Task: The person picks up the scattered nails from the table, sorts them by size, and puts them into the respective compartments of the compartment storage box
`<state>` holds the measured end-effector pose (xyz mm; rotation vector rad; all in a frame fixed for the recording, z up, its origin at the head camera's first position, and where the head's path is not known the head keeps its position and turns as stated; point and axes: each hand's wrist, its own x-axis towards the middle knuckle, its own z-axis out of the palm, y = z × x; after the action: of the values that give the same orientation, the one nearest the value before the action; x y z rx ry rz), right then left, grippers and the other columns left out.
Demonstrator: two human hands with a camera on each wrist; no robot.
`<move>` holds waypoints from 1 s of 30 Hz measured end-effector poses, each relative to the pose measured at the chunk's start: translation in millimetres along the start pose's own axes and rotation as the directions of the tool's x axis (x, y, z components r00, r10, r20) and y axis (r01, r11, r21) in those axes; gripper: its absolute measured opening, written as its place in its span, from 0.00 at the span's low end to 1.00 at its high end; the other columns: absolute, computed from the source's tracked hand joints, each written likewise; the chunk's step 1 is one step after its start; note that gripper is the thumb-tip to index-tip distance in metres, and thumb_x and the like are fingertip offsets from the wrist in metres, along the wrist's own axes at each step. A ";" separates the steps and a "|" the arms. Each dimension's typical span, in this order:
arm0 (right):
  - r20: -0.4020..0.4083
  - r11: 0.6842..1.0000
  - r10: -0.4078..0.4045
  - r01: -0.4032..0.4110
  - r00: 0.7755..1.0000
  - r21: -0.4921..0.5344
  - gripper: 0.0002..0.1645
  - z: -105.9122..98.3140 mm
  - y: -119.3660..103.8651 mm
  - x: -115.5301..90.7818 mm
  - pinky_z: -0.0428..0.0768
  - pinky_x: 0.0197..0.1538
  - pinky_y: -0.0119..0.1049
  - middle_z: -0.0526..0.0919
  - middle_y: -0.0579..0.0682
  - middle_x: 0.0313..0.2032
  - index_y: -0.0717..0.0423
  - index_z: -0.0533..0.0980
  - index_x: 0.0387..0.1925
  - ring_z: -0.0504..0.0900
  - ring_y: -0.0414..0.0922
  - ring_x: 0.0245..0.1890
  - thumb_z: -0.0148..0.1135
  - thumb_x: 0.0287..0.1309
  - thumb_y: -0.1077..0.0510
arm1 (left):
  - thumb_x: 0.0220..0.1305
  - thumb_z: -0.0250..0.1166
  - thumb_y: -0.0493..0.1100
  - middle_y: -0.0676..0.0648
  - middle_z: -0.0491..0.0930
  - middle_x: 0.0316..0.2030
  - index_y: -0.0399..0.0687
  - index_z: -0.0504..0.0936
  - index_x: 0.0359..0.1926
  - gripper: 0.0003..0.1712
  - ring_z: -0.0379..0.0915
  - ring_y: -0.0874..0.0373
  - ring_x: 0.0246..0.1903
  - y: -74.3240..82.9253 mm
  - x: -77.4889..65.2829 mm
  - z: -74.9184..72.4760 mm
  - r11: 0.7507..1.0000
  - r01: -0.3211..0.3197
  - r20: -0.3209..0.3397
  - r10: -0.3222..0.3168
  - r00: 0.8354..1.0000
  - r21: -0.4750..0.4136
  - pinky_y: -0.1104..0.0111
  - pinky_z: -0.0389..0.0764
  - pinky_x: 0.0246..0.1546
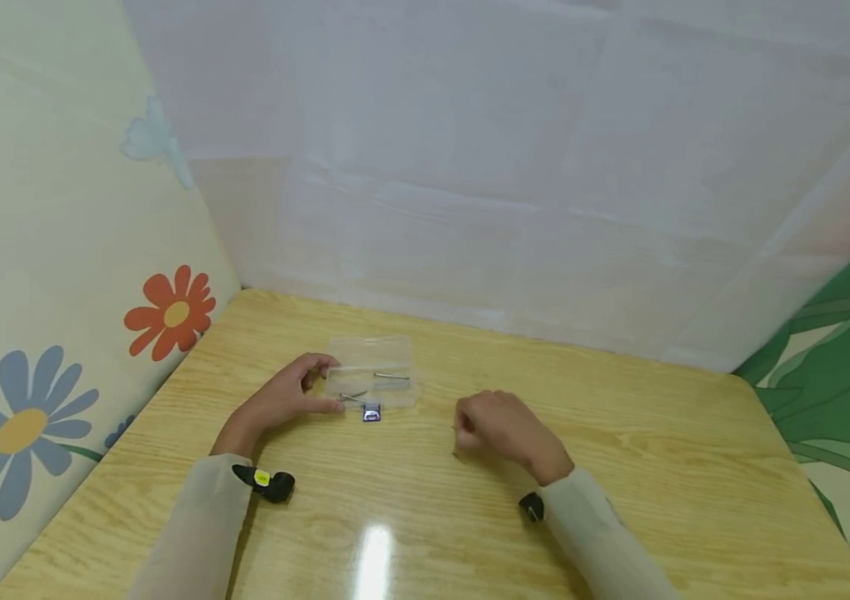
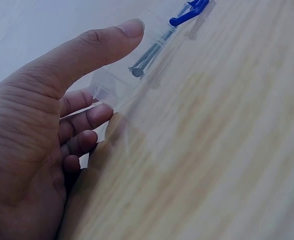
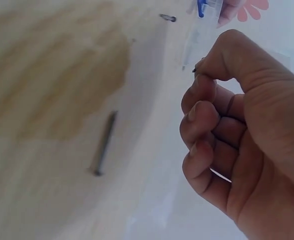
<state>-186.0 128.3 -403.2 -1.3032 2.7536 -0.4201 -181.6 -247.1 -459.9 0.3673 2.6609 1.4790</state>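
A clear plastic box (image 1: 335, 385) with its lid (image 1: 372, 350) raised stands on the table. My left hand (image 1: 282, 398) grips its left end, thumb along the near side and fingers at the far corner. Inside lie metal nails (image 2: 146, 60). A blue latch (image 1: 372, 412) is on the box's near side. To the right of the box, my right hand (image 1: 503, 429) is held over the table with curled fingers. Its thumb and index finger pinch a small thing; only a dark tip (image 3: 195, 70) shows, perhaps a nail's.
Below the right hand, a nail (image 3: 105, 145) lies loose on the wooden table (image 1: 410, 475). A shorter-looking nail (image 3: 168, 18) lies farther off, towards the box. A white cloth wall (image 1: 470, 208) bounds the back, and a flowered cloth (image 1: 57, 250) the left.
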 end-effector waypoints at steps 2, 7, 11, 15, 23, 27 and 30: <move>-0.003 1.000 -0.018 0.018 1.000 -0.005 0.14 -0.9 0.0 6.9 0.61 0.28 0.32 0.63 0.37 0.20 0.45 0.70 0.21 0.58 0.34 0.21 0.60 0.53 0.66 | 0.55 0.82 0.49 0.43 0.68 0.44 0.42 0.73 0.62 0.39 0.61 0.49 0.39 -0.7 0.4 0.5 1.000 0.003 -0.001 -0.003 1.000 0.000 0.55 0.64 0.42; 0.015 0.999 -0.038 0.038 0.999 0.023 0.12 -4.2 -2.1 27.4 0.64 0.29 0.32 0.66 0.38 0.21 0.46 0.72 0.23 0.61 0.35 0.21 0.61 0.57 0.65 | 0.55 0.81 0.50 0.43 0.68 0.44 0.41 0.73 0.63 0.40 0.61 0.49 0.40 -1.0 -0.7 1.9 1.000 0.009 -0.005 -0.009 1.000 -0.001 0.55 0.64 0.42; 0.039 0.999 -0.021 0.020 0.999 0.039 0.10 -7.6 -3.1 43.6 0.66 0.31 0.32 0.69 0.39 0.21 0.47 0.74 0.26 0.63 0.35 0.22 0.60 0.57 0.65 | 0.55 0.81 0.49 0.43 0.68 0.45 0.41 0.73 0.63 0.40 0.61 0.49 0.40 0.5 -1.6 3.0 1.000 0.007 0.000 -0.007 1.000 -0.008 0.56 0.65 0.42; 0.052 0.999 0.002 -0.005 0.999 0.046 0.10 -10.1 -3.5 57.2 0.65 0.31 0.33 0.68 0.40 0.21 0.48 0.73 0.25 0.62 0.36 0.22 0.59 0.56 0.66 | 0.55 0.82 0.49 0.43 0.68 0.44 0.41 0.73 0.62 0.39 0.61 0.49 0.39 1.7 -1.3 2.9 1.000 0.003 -0.003 -0.003 1.000 -0.006 0.56 0.65 0.41; 0.055 0.996 -0.010 0.006 0.998 0.084 0.09 -8.1 -5.0 81.4 0.69 0.33 0.33 0.72 0.40 0.23 0.48 0.75 0.25 0.67 0.36 0.24 0.61 0.54 0.66 | 0.55 0.81 0.49 0.43 0.68 0.46 0.41 0.73 0.62 0.39 0.61 0.49 0.40 -0.4 -1.4 1.0 1.000 0.000 -0.007 0.000 1.000 -0.005 0.57 0.65 0.41; 0.053 0.996 -0.024 0.019 0.998 0.092 0.12 -5.7 -4.7 89.3 0.66 0.32 0.32 0.67 0.40 0.20 0.47 0.71 0.21 0.63 0.36 0.22 0.58 0.50 0.67 | 0.55 0.81 0.48 0.43 0.68 0.46 0.41 0.73 0.62 0.39 0.61 0.49 0.41 -0.6 -1.1 1.1 1.000 -0.006 -0.005 0.006 1.000 -0.015 0.58 0.65 0.42; 0.051 0.996 -0.021 0.016 0.998 0.088 0.13 -3.9 -4.2 92.8 0.64 0.31 0.31 0.64 0.40 0.19 0.47 0.70 0.20 0.61 0.36 0.21 0.57 0.48 0.68 | 0.55 0.82 0.48 0.43 0.68 0.46 0.42 0.73 0.62 0.39 0.61 0.49 0.41 -0.7 -0.8 1.1 1.000 -0.006 -0.006 0.006 1.000 -0.017 0.58 0.65 0.41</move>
<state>-242.8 55.4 -393.1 -1.3010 2.6505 -0.4953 -180.7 -246.7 -461.2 0.3713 2.6522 1.5056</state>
